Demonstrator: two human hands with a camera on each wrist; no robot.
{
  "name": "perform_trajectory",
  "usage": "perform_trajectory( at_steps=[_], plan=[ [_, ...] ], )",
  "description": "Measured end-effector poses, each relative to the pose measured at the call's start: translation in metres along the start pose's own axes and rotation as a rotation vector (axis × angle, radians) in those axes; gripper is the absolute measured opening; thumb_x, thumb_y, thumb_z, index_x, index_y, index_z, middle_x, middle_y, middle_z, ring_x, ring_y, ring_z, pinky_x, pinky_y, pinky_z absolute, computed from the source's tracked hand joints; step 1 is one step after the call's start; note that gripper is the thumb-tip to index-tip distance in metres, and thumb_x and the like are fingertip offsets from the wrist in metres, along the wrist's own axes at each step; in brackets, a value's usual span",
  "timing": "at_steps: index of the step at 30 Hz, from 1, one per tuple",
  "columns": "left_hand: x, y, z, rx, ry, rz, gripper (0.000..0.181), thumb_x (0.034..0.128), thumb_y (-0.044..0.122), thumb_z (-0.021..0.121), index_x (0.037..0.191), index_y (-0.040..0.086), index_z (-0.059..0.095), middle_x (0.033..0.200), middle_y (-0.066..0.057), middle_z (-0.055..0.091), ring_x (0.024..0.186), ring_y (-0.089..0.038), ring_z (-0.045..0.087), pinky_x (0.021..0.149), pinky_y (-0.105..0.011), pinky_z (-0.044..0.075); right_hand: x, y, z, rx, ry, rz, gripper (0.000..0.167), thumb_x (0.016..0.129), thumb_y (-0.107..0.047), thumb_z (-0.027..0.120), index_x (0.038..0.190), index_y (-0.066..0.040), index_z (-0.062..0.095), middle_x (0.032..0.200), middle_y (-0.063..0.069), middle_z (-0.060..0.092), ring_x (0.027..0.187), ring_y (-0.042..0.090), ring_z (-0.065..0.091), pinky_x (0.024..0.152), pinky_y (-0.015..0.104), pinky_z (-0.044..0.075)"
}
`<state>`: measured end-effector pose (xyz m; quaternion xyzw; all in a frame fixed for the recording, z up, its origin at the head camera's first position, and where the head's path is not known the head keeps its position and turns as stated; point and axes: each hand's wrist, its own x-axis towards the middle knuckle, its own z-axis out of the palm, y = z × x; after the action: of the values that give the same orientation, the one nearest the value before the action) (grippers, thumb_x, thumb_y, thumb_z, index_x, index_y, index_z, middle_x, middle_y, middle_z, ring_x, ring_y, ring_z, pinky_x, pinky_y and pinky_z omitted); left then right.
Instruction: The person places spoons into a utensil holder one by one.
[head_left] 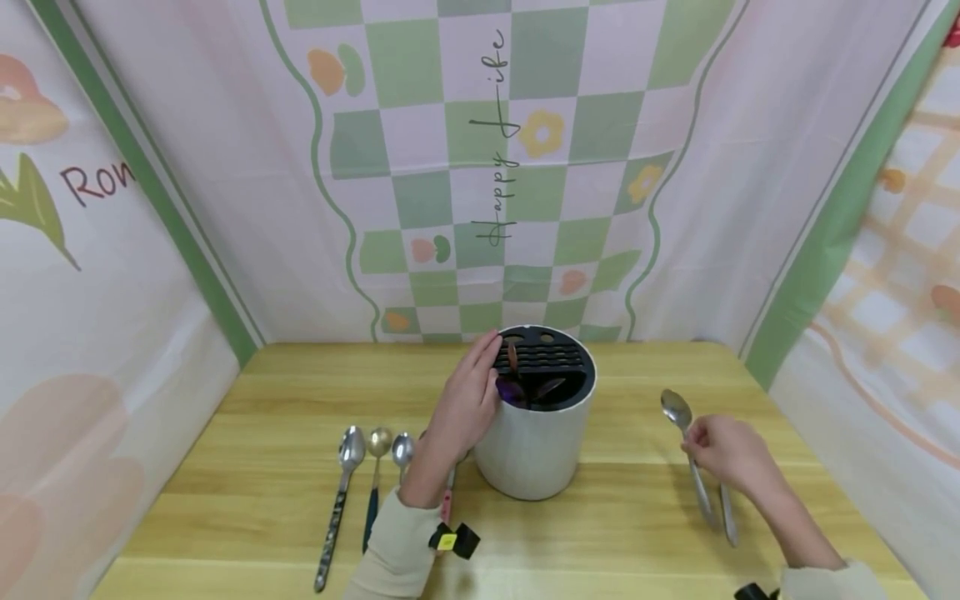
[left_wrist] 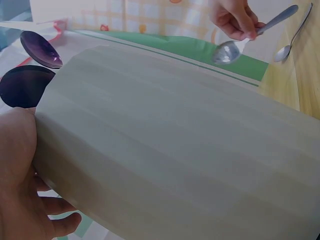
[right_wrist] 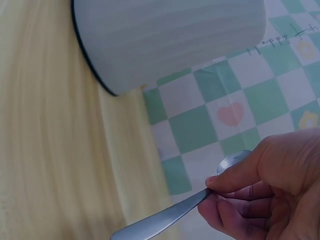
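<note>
A white cylindrical utensil holder (head_left: 531, 458) with a black slotted top (head_left: 540, 335) stands upright mid-table. Against its left side and rim rests my left hand (head_left: 467, 404), fingers extended; the left wrist view shows that hand (left_wrist: 22, 175) beside the holder wall (left_wrist: 165, 135). A purple spoon (head_left: 510, 391) and other dark utensils sit inside the top. At the right, my right hand (head_left: 729, 452) pinches a metal spoon (head_left: 677, 408) by its handle, thumb against fingers, bowl pointing away. A second spoon (left_wrist: 283, 53) lies on the table beneath; in the head view the right hand hides its bowl.
Left of the holder several spoons lie side by side, among them one with a patterned handle (head_left: 332, 529) and one with a dark blue handle (head_left: 371, 517). A pink handle (head_left: 447, 504) shows past the left forearm. Patterned curtains (head_left: 540, 192) surround the wooden table (head_left: 262, 467).
</note>
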<state>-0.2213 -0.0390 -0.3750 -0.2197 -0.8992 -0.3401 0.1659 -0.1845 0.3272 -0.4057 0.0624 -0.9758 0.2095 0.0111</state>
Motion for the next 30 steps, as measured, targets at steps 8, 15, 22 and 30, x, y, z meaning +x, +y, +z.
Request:
perform_trajectory(
  at_steps=[8,15,22,30],
  plan=[
    [-0.001,0.002,-0.001,-0.018,-0.002,-0.012,0.048,0.1057,0.015,0.036,0.152,0.003,0.038,0.163,-0.007,0.032,0.149,-0.024,0.033,0.124,-0.040,0.029,-0.004,-0.021,-0.010,0.002,0.091,-0.048,0.008,0.088,-0.011,0.068,0.084,-0.003,0.068,0.073,0.000,0.066,0.062,0.012,0.053,0.052,0.021,0.042],
    [0.000,0.003,-0.002,-0.022,0.004,-0.016,0.048,0.1056,0.015,0.037,0.152,0.004,0.039,0.162,-0.007,0.034,0.149,-0.024,0.034,0.124,-0.040,0.030,-0.003,-0.038,-0.018,0.045,0.130,-0.056,0.010,0.092,-0.011,0.066,0.087,-0.003,0.068,0.075,0.000,0.068,0.064,0.012,0.058,0.052,0.021,0.044],
    [-0.001,0.002,-0.002,-0.028,0.001,-0.025,0.048,0.1058,0.015,0.037,0.153,0.005,0.039,0.162,-0.006,0.033,0.149,-0.024,0.033,0.124,-0.040,0.030,0.002,-0.056,-0.024,0.072,0.166,-0.042,0.012,0.095,-0.015,0.065,0.089,-0.005,0.067,0.077,0.001,0.070,0.072,0.014,0.065,0.058,0.025,0.048],
    [0.000,0.000,0.000,-0.026,0.004,-0.012,0.048,0.1058,0.015,0.037,0.153,0.005,0.038,0.162,-0.006,0.033,0.149,-0.024,0.034,0.124,-0.040,0.029,0.007,-0.075,-0.029,0.118,0.199,-0.038,0.013,0.096,-0.014,0.064,0.090,-0.003,0.067,0.081,0.007,0.073,0.073,0.019,0.069,0.058,0.025,0.050]
  ],
)
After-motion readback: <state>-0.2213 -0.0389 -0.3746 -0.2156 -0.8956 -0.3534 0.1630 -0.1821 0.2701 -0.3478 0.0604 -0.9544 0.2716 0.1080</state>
